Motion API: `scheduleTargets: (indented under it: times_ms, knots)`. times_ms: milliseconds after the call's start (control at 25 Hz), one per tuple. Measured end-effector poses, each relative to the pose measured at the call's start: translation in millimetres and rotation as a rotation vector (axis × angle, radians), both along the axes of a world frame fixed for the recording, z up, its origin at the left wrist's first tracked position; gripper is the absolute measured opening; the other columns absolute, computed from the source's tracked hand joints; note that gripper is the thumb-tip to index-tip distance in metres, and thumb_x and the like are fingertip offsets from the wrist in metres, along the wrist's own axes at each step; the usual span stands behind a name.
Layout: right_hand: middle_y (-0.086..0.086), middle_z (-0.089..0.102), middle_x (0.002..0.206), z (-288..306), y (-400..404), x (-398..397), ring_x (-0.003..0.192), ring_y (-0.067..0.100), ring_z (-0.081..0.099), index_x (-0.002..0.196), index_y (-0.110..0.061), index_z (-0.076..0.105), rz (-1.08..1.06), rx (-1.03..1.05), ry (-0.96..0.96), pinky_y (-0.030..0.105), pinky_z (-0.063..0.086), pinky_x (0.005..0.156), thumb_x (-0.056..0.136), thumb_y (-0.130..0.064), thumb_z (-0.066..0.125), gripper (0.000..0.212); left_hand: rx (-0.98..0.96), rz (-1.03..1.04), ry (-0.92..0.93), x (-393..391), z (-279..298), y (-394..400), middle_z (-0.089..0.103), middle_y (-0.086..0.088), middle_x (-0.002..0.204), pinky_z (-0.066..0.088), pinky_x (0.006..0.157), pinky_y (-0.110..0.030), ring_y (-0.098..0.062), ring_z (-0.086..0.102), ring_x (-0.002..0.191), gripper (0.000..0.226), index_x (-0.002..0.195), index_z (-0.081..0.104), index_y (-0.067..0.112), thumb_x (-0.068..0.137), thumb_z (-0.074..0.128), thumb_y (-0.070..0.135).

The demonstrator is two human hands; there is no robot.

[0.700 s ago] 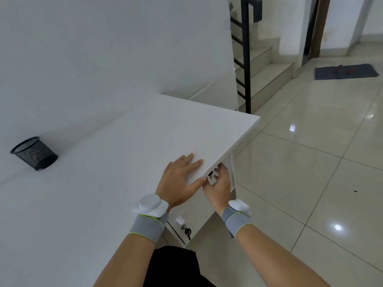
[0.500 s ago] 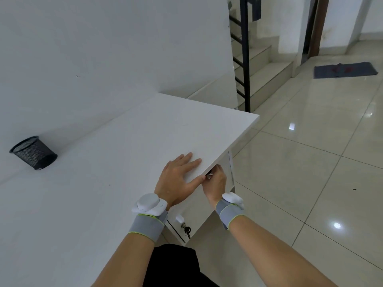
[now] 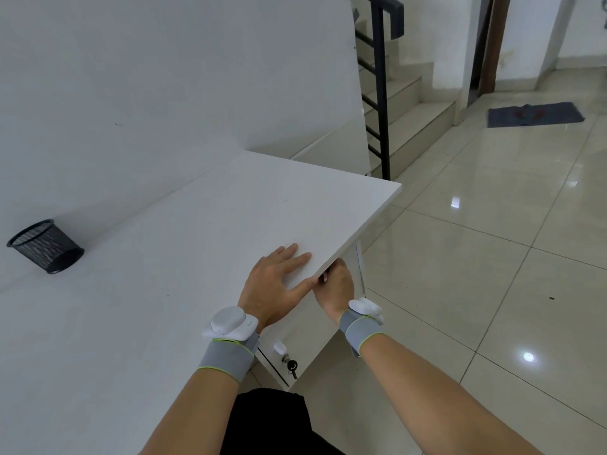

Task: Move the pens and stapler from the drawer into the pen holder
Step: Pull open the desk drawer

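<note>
A black mesh pen holder (image 3: 46,246) stands on the white desk (image 3: 184,244) at the far left, close to the wall. My left hand (image 3: 274,284) lies flat on the desk top near its front right edge, fingers apart and holding nothing. Just under that edge, my right hand (image 3: 336,287) is curled around the handle of the top drawer (image 3: 307,326), and the handle is mostly hidden by my fingers. The drawer's white front looks closed. No pens or stapler are in sight.
Below the top drawer, a lower front carries a small white knob (image 3: 279,348) and a lock with a black key (image 3: 291,366). Glossy floor tiles (image 3: 476,274) spread to the right. A black stair railing (image 3: 381,93) and a dark mat (image 3: 535,113) lie beyond.
My right hand has moved up and in under the desk edge, so the white handle it held is now covered. My left hand stays flat on the desk.
</note>
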State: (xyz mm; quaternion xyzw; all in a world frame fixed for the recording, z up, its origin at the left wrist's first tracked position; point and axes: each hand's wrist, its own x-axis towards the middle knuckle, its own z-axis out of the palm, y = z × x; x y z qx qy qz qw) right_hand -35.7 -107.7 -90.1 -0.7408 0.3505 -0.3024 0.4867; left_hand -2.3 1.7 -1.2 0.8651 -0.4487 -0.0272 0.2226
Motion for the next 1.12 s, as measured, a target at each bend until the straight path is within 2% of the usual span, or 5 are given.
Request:
scheduleTargets:
  times_ms: [400, 520, 680, 880, 1120]
  knots:
    - [0.015, 0.056, 0.112, -7.7, 3.6, -42.4, 0.093, 0.026, 0.058, 0.134, -0.015, 0.038, 0.002, 0.003, -0.189, 0.036, 0.049, 0.086, 0.087, -0.004, 0.051, 0.049, 0.004, 0.003, -0.001, 1.2, 0.3, 0.4, 0.035, 0.005, 0.148, 0.019, 0.117, -0.042, -0.015, 0.024, 0.140, 0.049, 0.130, 0.045, 0.032, 0.084, 0.056, 0.045]
    - [0.016, 0.057, 0.109, -12.1, 1.9, -53.5, 0.088, 0.021, 0.055, 0.135, -0.019, 0.039, -0.035, 0.017, -0.206, 0.029, 0.047, 0.084, 0.087, -0.003, 0.052, 0.052, 0.000, -0.001, -0.001, 1.9, -0.2, 0.7, 0.036, 0.004, 0.148, 0.020, 0.117, -0.044, -0.016, 0.025, 0.140, 0.048, 0.129, 0.046, 0.031, 0.084, 0.056, 0.044]
    - [0.012, 0.058, 0.116, -18.5, -2.2, -68.9, 0.098, 0.025, 0.056, 0.134, -0.022, 0.042, -0.050, 0.028, -0.223, 0.036, 0.048, 0.091, 0.087, -0.004, 0.053, 0.052, -0.023, 0.003, 0.001, 2.1, -0.4, 1.3, 0.038, 0.004, 0.147, 0.022, 0.116, -0.044, -0.016, 0.028, 0.139, 0.047, 0.128, 0.048, 0.031, 0.083, 0.057, 0.044]
    - [0.010, 0.056, 0.121, -26.4, -8.4, -89.7, 0.095, 0.015, 0.051, 0.134, -0.020, 0.042, -0.060, 0.053, -0.239, 0.026, 0.044, 0.091, 0.088, -0.004, 0.053, 0.049, -0.019, 0.001, -0.027, 1.4, -2.1, 1.4, 0.039, 0.005, 0.146, 0.021, 0.116, -0.042, -0.017, 0.028, 0.138, 0.046, 0.128, 0.048, 0.031, 0.084, 0.055, 0.044]
    - [0.011, 0.059, 0.120, -32.1, -13.6, -107.0, 0.098, 0.023, 0.055, 0.132, -0.016, 0.044, -0.079, 0.047, -0.263, 0.006, 0.038, 0.081, 0.088, -0.004, 0.054, 0.047, -0.026, 0.004, -0.025, 0.5, -2.7, 1.3, 0.039, 0.005, 0.146, 0.021, 0.115, -0.042, -0.016, 0.028, 0.138, 0.045, 0.128, 0.048, 0.031, 0.085, 0.056, 0.043]
